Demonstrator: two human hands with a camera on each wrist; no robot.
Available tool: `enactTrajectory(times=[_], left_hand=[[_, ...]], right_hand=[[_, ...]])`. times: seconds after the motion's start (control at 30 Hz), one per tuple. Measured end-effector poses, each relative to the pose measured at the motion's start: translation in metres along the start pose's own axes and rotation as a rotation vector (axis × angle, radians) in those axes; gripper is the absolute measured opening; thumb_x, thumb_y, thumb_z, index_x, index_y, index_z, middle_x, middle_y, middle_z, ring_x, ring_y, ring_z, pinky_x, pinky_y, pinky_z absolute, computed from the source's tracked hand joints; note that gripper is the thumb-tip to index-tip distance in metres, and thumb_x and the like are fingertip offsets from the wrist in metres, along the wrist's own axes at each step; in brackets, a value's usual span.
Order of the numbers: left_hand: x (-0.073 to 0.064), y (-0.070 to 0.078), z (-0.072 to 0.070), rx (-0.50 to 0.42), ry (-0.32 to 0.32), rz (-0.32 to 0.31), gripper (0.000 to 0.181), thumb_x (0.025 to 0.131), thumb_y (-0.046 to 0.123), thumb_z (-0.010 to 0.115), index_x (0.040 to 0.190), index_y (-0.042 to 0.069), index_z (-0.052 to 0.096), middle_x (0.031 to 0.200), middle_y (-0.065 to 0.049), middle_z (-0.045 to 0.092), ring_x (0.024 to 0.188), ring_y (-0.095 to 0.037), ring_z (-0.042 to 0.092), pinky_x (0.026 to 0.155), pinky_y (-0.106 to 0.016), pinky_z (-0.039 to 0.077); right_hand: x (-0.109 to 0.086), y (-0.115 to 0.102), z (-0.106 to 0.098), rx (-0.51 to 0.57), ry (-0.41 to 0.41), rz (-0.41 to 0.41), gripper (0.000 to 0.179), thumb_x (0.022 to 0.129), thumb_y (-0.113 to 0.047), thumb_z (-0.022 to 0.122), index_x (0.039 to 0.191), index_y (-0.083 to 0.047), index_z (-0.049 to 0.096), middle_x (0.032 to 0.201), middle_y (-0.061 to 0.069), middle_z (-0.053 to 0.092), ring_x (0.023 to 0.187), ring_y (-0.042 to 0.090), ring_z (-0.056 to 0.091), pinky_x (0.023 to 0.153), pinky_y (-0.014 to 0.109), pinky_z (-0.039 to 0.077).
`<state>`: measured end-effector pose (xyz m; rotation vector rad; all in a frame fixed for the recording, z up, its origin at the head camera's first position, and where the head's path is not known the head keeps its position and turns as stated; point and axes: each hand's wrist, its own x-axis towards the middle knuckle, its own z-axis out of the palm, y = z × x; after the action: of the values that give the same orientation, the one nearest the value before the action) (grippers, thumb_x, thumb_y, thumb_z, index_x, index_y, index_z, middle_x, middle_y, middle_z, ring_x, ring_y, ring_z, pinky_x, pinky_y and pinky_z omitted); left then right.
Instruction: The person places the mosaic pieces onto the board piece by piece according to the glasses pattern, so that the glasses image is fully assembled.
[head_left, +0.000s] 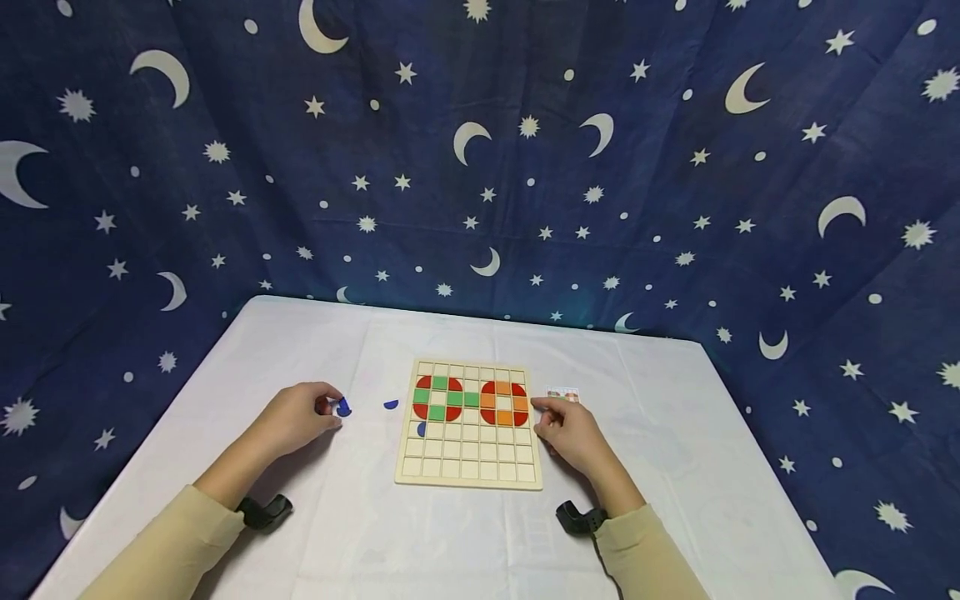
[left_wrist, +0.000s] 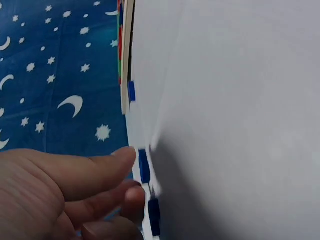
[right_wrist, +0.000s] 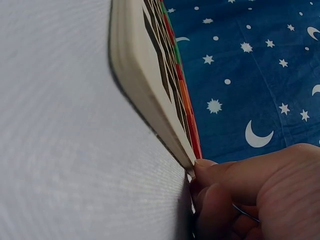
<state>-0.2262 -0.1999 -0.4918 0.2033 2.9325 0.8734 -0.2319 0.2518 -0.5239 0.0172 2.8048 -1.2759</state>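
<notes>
A square wooden grid board (head_left: pixel 468 477) lies on the white table, filled partly with red, green and orange pieces forming two rings joined by a green square (head_left: pixel 471 399). One blue piece (head_left: pixel 422 429) sits in a left cell of the grid. My left hand (head_left: pixel 298 417) is left of the board, thumb and forefinger apart at two small blue pieces (left_wrist: pixel 144 166) on the table. Another blue half-round piece (head_left: pixel 391 404) lies between that hand and the board. With its fingertips, my right hand (head_left: pixel 573 435) touches the board's right edge, seen close in the right wrist view.
A small printed pattern card (head_left: pixel 562 392) lies behind the right hand, partly covered by it. Dark wrist bands (head_left: pixel 266 512) sit on both wrists. Beyond the white tabletop (head_left: pixel 337 533) hangs a blue cloth (head_left: pixel 420 150) with moons and stars.
</notes>
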Motion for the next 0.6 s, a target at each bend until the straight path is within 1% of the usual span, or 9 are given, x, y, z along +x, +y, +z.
enactTrajectory(times=[0.1,0.2,0.33,0.47,0.6], left_hand=[[0.005,0.006,0.005,0.027,0.01,-0.033,0.032,0.09,0.016,0.083,0.117,0.001,0.075,0.089,-0.006,0.066,0.08,-0.02,0.057,0.07,-0.036,0.047],[0.009,0.011,0.009,0.043,0.02,-0.061,0.027,0.09,0.016,0.084,0.111,0.003,0.075,0.091,-0.007,0.067,0.081,-0.022,0.058,0.072,-0.039,0.05],[0.014,0.015,0.012,0.048,0.014,-0.081,0.021,0.09,0.014,0.085,0.107,0.007,0.074,0.093,-0.008,0.068,0.084,-0.024,0.059,0.077,-0.042,0.052],[0.018,0.017,0.014,0.053,0.013,-0.07,0.021,0.088,0.013,0.086,0.106,0.007,0.075,0.096,-0.009,0.07,0.086,-0.024,0.061,0.081,-0.044,0.054],[0.022,0.018,0.017,0.049,0.008,-0.054,0.018,0.088,0.012,0.086,0.102,0.008,0.075,0.092,-0.007,0.068,0.085,-0.023,0.06,0.081,-0.043,0.052]], right_hand=[[0.0,0.001,0.001,0.001,-0.007,0.001,0.042,0.094,-0.007,0.078,0.136,-0.014,0.073,0.087,0.003,0.062,0.06,0.016,0.057,0.053,0.028,0.05],[0.0,0.002,0.001,0.01,-0.012,0.008,0.043,0.095,-0.007,0.078,0.137,-0.014,0.072,0.087,0.003,0.063,0.06,0.016,0.057,0.053,0.028,0.051],[0.001,0.002,0.001,0.013,-0.014,0.008,0.044,0.095,-0.007,0.078,0.137,-0.014,0.072,0.086,0.003,0.063,0.06,0.016,0.057,0.053,0.028,0.052],[0.001,0.002,0.0,-0.001,-0.006,-0.007,0.043,0.094,-0.007,0.078,0.137,-0.013,0.072,0.085,0.004,0.063,0.059,0.017,0.057,0.053,0.029,0.052],[0.001,0.002,-0.001,0.001,-0.007,-0.005,0.043,0.094,-0.007,0.077,0.137,-0.012,0.072,0.085,0.004,0.063,0.058,0.017,0.057,0.053,0.029,0.051]])
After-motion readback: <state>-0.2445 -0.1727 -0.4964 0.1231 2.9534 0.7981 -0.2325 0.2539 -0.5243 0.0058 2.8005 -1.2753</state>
